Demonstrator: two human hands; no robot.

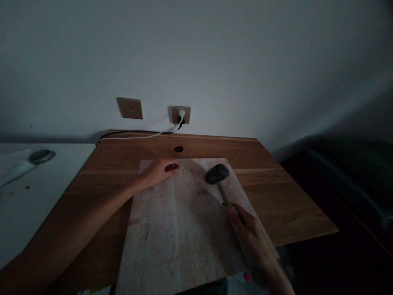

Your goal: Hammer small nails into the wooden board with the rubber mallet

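Observation:
My right hand (250, 233) is wrapped round the wooden handle of a mallet (217, 174) with a dark, thick head. The head is raised a little over the right part of a pale, worn board (166, 229). Near the board's far edge my left hand (162, 170) pinches a small, thin metal piece (183, 169) between thumb and fingertips. It looks like a nail, though it is too small to be sure. The mallet head is to the right of this piece, apart from it.
The board lies on a brown wooden table (294, 205) with a dark round hole (178, 149) near the wall. A white cable and a black one run left from a wall socket (180, 115). On the left a white tabletop (64, 172) bears a roll of tape (41, 155).

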